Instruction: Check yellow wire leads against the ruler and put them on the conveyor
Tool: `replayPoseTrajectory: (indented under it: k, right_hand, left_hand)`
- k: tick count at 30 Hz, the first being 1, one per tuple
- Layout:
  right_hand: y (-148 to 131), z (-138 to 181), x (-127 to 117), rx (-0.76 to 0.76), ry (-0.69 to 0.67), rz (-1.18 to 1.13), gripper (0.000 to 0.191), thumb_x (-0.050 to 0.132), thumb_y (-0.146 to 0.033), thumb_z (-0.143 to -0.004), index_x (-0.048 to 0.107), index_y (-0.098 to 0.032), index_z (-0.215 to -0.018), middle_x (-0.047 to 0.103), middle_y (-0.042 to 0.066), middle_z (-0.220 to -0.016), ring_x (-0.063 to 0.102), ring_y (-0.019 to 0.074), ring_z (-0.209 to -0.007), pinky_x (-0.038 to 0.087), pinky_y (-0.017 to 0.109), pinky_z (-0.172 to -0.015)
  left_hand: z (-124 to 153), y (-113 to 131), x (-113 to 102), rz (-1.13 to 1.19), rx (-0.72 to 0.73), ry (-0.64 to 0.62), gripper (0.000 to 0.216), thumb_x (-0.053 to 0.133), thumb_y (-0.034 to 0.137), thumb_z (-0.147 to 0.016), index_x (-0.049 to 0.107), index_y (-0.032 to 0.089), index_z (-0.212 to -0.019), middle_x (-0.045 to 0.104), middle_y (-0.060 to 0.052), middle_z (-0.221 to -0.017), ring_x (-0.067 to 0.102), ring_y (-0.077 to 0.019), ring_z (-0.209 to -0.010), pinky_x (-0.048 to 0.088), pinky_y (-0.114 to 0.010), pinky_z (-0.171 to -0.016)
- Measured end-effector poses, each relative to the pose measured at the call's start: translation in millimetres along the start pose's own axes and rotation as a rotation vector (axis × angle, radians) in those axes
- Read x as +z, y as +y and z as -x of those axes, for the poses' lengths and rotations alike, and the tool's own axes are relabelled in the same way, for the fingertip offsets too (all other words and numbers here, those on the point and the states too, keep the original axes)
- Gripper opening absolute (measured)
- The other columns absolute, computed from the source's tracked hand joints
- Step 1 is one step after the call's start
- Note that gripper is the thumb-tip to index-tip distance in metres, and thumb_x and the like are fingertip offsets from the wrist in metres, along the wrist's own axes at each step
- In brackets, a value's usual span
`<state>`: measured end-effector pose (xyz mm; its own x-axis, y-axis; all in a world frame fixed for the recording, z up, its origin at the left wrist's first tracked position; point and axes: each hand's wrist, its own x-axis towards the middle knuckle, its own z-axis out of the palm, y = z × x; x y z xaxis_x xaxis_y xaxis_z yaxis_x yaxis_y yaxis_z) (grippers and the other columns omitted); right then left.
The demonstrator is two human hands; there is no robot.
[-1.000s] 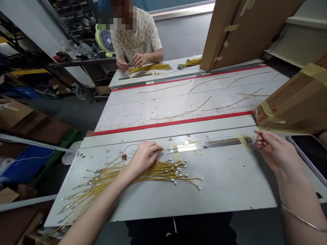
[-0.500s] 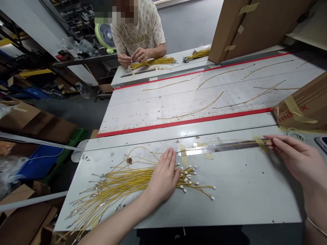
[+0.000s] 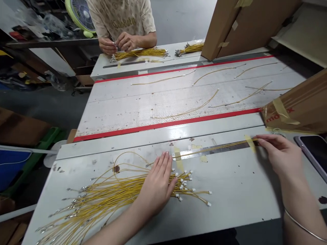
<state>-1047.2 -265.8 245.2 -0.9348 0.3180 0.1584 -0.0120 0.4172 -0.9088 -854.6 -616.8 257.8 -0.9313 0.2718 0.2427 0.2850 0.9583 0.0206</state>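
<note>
My left hand (image 3: 158, 182) lies flat with fingers stretched, over a loose bundle of yellow wires (image 3: 122, 190) with white connectors at one end and metal terminals at the other. Its fingertips rest at the left end of a steel ruler (image 3: 227, 147) taped to the table. Along the ruler runs a yellow wire (image 3: 214, 147), drawn straight. My right hand (image 3: 283, 153) pinches that wire's right end just beyond the tape; the very tip is hidden in the fingers.
Beyond a red-edged conveyor belt (image 3: 114, 112) carrying several yellow wires, a co-worker's hands (image 3: 125, 41) work over another wire bundle (image 3: 143, 53). A cardboard box (image 3: 296, 105) stands at the right, near a phone (image 3: 313, 153).
The wire between my hands, slack and slightly spread before, is now straight along the ruler. My left hand stays on the bundle. The whole view has shifted a little.
</note>
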Motion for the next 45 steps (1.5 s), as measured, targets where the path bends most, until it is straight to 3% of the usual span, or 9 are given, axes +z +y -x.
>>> replayPoseTrajectory:
  k: [4,7,14,20,32,39,45]
  right_hand:
    - [-1.4,1.3,4.7,-0.107,0.005,0.291,0.027,0.062,-0.041,-0.069,0.073,-0.021,-0.084,0.073,0.007,-0.087,0.067,0.0228,-0.079,0.052,0.040,-0.084]
    - [-3.7,2.2,4.7,-0.164,0.012,0.382,0.026,0.059,-0.039,-0.071,0.072,-0.021,-0.084,0.073,0.007,-0.085,0.067,0.0232,-0.076,0.052,0.039,-0.082]
    - [-9.4,7.5,0.9,-0.088,0.016,0.349,0.017,0.063,-0.034,-0.071,0.069,-0.022,-0.082,0.072,0.009,-0.087,0.066,0.0269,-0.078,0.052,0.043,-0.081]
    - [-1.1,3.2,-1.9,-0.108,-0.002,0.363,0.016,0.063,-0.034,-0.071,0.067,-0.022,-0.081,0.071,0.009,-0.088,0.064,0.0245,-0.074,0.051,0.042,-0.076]
    - [-1.5,-0.5,1.2,-0.199,-0.011,0.412,0.022,0.058,-0.036,-0.075,0.070,-0.020,-0.083,0.066,0.006,-0.085,0.055,0.0169,-0.064,0.050,0.038,-0.073]
    - [-3.5,-0.5,2.5,-0.342,-0.050,0.430,0.017,0.051,-0.026,-0.074,0.067,-0.023,-0.070,0.063,0.005,-0.085,0.055,0.0176,-0.069,0.048,0.037,-0.069]
    - [-3.5,-0.8,2.2,-0.350,-0.053,0.447,0.017,0.051,-0.024,-0.073,0.066,-0.023,-0.069,0.062,0.006,-0.085,0.055,0.0179,-0.071,0.048,0.036,-0.069]
  left_hand:
    - [-0.9,-0.8,1.0,-0.003,0.010,0.038,0.066,0.027,0.037,-0.105,0.007,0.001,-0.157,0.048,-0.022,-0.148,0.048,-0.0306,-0.137,0.044,-0.043,-0.108]
    - [-1.8,-1.5,3.0,0.001,0.019,0.053,0.067,0.028,0.037,-0.105,0.003,0.002,-0.157,0.051,-0.021,-0.146,0.050,-0.0316,-0.135,0.044,-0.043,-0.107]
    - [0.8,2.8,10.7,0.005,-0.021,0.060,0.072,0.027,0.044,-0.104,0.005,0.000,-0.157,0.049,-0.021,-0.147,0.045,-0.0317,-0.139,0.035,-0.042,-0.112]
    - [2.6,3.2,11.8,-0.017,-0.046,0.023,0.074,0.029,0.050,-0.103,0.011,0.004,-0.158,0.042,-0.020,-0.153,0.028,-0.0424,-0.146,0.021,-0.056,-0.116]
    - [2.0,1.8,10.1,0.007,-0.026,0.023,0.075,0.033,0.046,-0.102,0.008,0.000,-0.157,0.043,-0.023,-0.151,0.028,-0.0450,-0.145,0.026,-0.058,-0.114]
    - [2.2,2.9,12.7,0.008,-0.043,0.031,0.076,0.031,0.048,-0.103,0.005,0.003,-0.158,0.044,-0.021,-0.151,0.028,-0.0437,-0.145,0.026,-0.058,-0.114]
    - [2.5,2.4,14.1,0.025,-0.045,0.051,0.075,0.031,0.048,-0.103,0.006,0.003,-0.158,0.044,-0.021,-0.151,0.027,-0.0426,-0.146,0.023,-0.057,-0.116]
